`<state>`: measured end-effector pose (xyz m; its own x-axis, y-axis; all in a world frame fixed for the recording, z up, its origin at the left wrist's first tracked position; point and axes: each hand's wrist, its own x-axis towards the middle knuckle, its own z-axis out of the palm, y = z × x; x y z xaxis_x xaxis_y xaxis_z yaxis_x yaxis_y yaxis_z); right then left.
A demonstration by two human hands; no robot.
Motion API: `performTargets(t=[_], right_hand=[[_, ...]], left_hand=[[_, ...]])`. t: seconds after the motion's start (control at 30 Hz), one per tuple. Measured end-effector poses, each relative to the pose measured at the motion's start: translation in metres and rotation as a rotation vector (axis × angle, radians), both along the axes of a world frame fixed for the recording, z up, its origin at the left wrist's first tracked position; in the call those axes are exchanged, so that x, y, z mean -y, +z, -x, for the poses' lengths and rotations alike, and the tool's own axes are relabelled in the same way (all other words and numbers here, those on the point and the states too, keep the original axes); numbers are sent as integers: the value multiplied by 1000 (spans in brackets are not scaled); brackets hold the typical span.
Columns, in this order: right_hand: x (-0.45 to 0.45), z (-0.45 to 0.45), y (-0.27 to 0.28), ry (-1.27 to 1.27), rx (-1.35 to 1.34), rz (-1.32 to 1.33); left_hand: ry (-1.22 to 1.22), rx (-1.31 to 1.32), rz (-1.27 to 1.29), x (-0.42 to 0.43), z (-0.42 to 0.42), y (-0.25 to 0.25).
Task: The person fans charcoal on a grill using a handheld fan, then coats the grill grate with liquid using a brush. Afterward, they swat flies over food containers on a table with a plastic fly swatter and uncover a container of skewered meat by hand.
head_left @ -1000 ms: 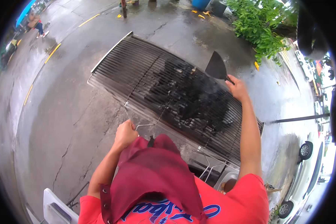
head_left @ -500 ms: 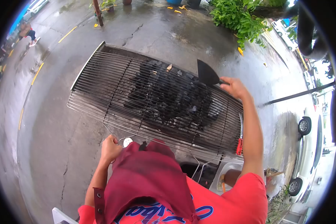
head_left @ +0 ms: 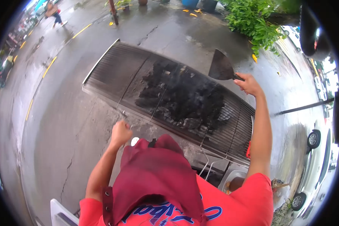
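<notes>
My right hand (head_left: 248, 83) is closed around the handle of a dark, wide-bladed scraper (head_left: 221, 67), whose blade is raised at the far right edge of the grill. Below and left of it lies a long wire grate (head_left: 113, 69), blurred by motion, over dark charcoal (head_left: 184, 94). Closed in a fist, my left hand (head_left: 121, 132) is at the near side of the grate, around a wire handle that is mostly hidden by the fingers.
A red-handled tool (head_left: 248, 150) rests at the grill's right end. Near my right elbow is a pale plastic tub (head_left: 233, 177). Green foliage (head_left: 252, 24) stands beyond the grill. A person (head_left: 54, 15) walks at the far left. White car (head_left: 309, 165) at right.
My left hand and the grate have shifted back and forth along the grill. The scraper has moved slightly relative to the grill edge, still in my right hand. The view has shifted too.
</notes>
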<state>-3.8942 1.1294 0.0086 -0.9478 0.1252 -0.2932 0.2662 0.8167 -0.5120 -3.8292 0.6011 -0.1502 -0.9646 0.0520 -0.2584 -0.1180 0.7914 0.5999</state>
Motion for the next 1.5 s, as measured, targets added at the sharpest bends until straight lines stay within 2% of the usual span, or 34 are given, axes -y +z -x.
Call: performTargets(t=[0.13,0.4,0.47,0.57,0.6,0.63,0.73,0.83,0.93,1.03,1.07,1.1,1.13,1.17,1.2,1.27,1.37,1.4,1.43,1.47,1.5], right_hand=[[-1,-3,-18,-35,-93,80],[-1,-67,-44,-429,-286,163],[-1,-104,-53,-541,-412,25],[-1,-169,-85,-541,-632,-181],[19,-189,-75,-690,-463,-15],[29,-209,-81,-840,-418,191],[34,-253,-89,-992,-402,548],[5,-275,-65,-926,-238,563],[-23,-262,-24,-792,12,343],[-12,-209,-10,-583,87,175],[10,-180,-8,-437,88,69],[21,-152,-40,-112,-105,-182],[79,-116,-13,-123,-12,-199],[103,-91,-42,-52,-223,-207],[140,-67,-40,-73,-141,-172],[192,-42,-48,4,-280,-207],[154,-88,-28,-81,-257,-192],[129,-120,-33,-147,-321,-233],[87,-150,-46,-177,-188,-266],[47,-181,-59,-335,-130,-215],[38,-189,-42,-521,22,-95]], left_hand=[[30,10,-59,-7,22,1],[-33,7,-34,-2,20,-4],[-45,-12,-38,-3,20,-3],[-44,14,-44,-4,20,0],[-34,20,-43,-5,21,0],[-21,28,-42,-6,20,-1],[-37,6,-29,-4,21,-6],[-28,14,-31,-3,22,-10],[-34,4,1,-7,23,-6],[-37,-34,4,-4,22,-14],[-29,-25,18,-4,21,-11],[-22,-14,30,-8,20,-5],[-16,-4,40,-10,20,-1],[-29,-15,42,-9,22,-3],[-40,-24,44,-6,22,-7],[-79,-118,101,-1,10,-3],[-171,-394,192,26,-14,-3],[-96,-300,58,33,-19,-11],[-16,-210,-81,32,-24,-18],[59,-118,-216,30,-29,-24],[107,-208,-265,24,-31,-29]])
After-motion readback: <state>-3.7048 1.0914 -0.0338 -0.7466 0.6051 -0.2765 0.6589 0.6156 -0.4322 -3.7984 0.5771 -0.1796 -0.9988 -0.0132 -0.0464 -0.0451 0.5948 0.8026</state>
